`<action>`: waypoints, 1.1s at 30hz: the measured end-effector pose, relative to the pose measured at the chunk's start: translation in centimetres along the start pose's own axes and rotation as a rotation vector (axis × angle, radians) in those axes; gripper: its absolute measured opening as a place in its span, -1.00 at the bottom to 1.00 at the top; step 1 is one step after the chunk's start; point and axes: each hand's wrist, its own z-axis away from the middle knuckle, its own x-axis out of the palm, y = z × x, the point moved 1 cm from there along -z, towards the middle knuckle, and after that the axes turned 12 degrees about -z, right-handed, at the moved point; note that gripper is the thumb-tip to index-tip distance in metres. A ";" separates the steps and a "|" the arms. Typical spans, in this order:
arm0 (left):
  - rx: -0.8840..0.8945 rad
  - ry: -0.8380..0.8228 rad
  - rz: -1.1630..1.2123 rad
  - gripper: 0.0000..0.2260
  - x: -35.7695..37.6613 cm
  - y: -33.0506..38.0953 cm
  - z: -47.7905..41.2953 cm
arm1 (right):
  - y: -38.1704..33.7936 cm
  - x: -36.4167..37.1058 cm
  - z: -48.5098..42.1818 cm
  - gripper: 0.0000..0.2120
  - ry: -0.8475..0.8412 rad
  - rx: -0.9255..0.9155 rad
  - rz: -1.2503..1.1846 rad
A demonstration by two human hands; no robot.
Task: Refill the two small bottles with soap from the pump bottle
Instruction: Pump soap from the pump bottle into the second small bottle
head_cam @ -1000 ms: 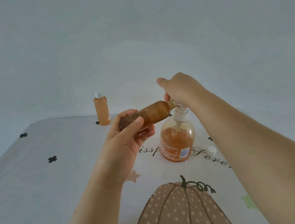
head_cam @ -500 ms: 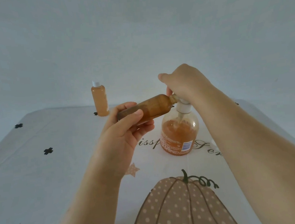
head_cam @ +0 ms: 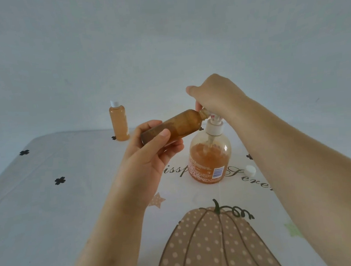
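My left hand (head_cam: 151, 156) grips an uncapped small bottle (head_cam: 178, 126) of amber soap. The bottle is tilted almost flat, and its open neck meets the nozzle of the pump bottle (head_cam: 211, 161). The pump bottle stands on the table and is about half full of orange soap. My right hand (head_cam: 216, 95) is curled over the pump head and hides it, with a short length of white stem showing below. A second small bottle (head_cam: 119, 123) with a white cap stands upright at the far left and looks nearly full.
A loose white cap (head_cam: 250, 170) lies on the table just right of the pump bottle, next to my right forearm. The tablecloth (head_cam: 49, 207) has a pumpkin print near me and small black flowers. A plain wall stands behind the table's far edge.
Half a second ago the pump head was pressed down to the collar. It has since risen and the stem shows again. The small bottle stays at the nozzle.
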 end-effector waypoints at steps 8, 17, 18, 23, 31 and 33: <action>0.001 -0.008 0.011 -0.71 0.2 0.1 0.1 | -0.6 -0.5 -0.1 -0.55 -0.024 -0.036 0.114; -0.021 0.008 0.022 -0.73 0.0 0.0 -0.1 | -0.4 0.1 0.1 -0.60 0.003 0.007 0.077; -0.019 0.010 0.019 -0.73 0.0 0.0 -0.1 | -0.4 0.1 0.0 -0.61 0.011 0.006 0.089; -0.042 0.025 -0.016 -0.80 0.0 -0.2 -0.2 | 0.6 0.7 -0.5 -0.59 0.014 0.002 0.064; -0.063 0.035 -0.028 -0.82 0.0 -0.5 -0.6 | 1.4 1.2 -0.8 -0.61 0.012 -0.014 -0.026; -0.062 0.035 -0.022 -0.82 -0.1 -0.5 -0.6 | 1.3 1.2 -0.7 -0.61 0.012 -0.014 -0.021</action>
